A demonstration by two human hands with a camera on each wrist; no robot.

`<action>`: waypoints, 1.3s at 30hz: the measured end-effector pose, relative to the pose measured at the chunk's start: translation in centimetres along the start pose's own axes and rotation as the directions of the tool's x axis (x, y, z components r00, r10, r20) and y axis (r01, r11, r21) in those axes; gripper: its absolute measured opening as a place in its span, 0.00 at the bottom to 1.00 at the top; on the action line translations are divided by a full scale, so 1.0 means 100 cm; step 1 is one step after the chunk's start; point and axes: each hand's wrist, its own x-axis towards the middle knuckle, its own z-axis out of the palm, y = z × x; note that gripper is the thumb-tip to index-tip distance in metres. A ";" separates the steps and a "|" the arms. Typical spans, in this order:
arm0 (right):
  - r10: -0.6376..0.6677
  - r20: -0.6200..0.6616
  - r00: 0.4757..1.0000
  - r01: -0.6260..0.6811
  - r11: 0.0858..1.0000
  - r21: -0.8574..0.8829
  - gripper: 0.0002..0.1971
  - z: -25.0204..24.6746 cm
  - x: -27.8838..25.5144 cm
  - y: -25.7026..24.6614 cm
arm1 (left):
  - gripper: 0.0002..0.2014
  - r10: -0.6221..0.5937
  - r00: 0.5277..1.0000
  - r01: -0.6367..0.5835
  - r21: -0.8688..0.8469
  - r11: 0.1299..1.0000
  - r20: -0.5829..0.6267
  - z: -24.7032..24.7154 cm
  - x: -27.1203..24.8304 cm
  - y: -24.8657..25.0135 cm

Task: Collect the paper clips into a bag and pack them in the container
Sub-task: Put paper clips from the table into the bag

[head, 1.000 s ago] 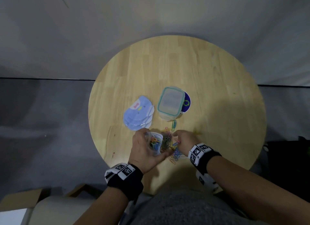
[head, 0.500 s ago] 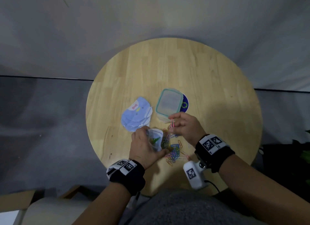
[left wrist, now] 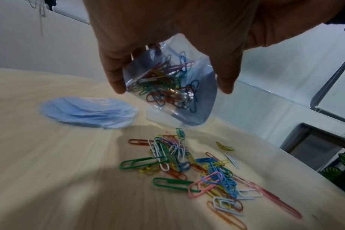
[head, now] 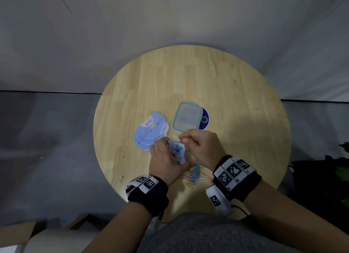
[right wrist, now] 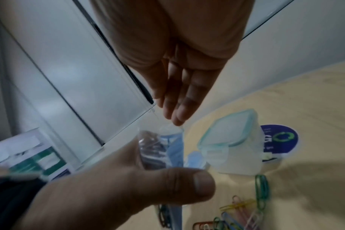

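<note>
My left hand [head: 166, 158] grips the bag [head: 177, 150]; right hand [head: 200, 145] hangs spread above its mouth; loose clips [head: 194, 174] lie at five o'clock.

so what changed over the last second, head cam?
The right hand left the loose paper clips at the near table edge, moved away from the person toward the container, then came back over the mouth of the clear bag, fingertips at its top edge. Whether it carries a clip is not visible. Unchanged: the left hand grips the bag; the container has its lid on; the blue bag stack lies where it was.
</note>
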 end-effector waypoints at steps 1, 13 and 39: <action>0.021 -0.026 0.999 -0.020 1.000 0.023 0.06 -0.004 0.002 0.005 | 0.44 0.005 1.000 -0.005 0.011 1.000 0.004 -0.001 0.000 0.000; 0.498 0.257 0.828 -0.216 0.706 -0.674 0.21 -0.008 -0.046 0.108 | 0.49 -0.040 0.998 0.036 0.081 0.996 0.048 -0.012 -0.010 -0.025; 0.431 0.136 0.892 -0.305 0.796 -0.522 0.12 0.026 -0.027 0.092 | 0.45 -0.084 0.990 0.070 0.128 0.989 0.110 -0.019 -0.023 -0.041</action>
